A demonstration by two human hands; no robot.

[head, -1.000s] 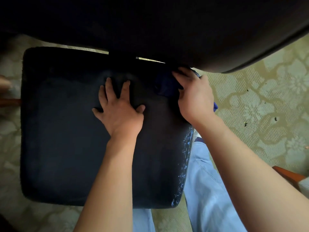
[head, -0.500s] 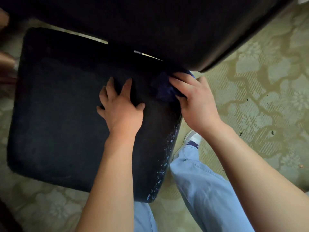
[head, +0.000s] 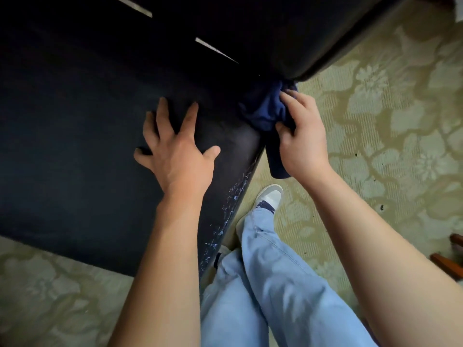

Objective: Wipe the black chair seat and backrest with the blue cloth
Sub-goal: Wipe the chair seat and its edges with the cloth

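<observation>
The seat (head: 75,156) is a broad, flat black pad with a smooth, leathery skin, and it fills the left of the view. Its right edge is worn, the surface flaked into pale blue specks along the rim. The left hand (head: 175,156) lies flat on the seat near that edge, fingers straight and spread, palm pressing down. Above it the backrest (head: 288,28) looms as a dark padded slab with a rounded lower corner and a faint sheen; two thin slits of light show between it and the seat.

Just right of the left hand, at the seat's back right corner under the backrest, the cloth (head: 265,111) sits bunched, soft, dark blue and creased, with a tail hanging down past the seat's edge. The right hand (head: 300,136) grips it from the right, fingers and thumb curled into the folds.

Below are pale blue denim trousers (head: 263,284) and a grey-and-white shoe (head: 269,199) on a green carpet (head: 388,121) with a woven flower pattern.
</observation>
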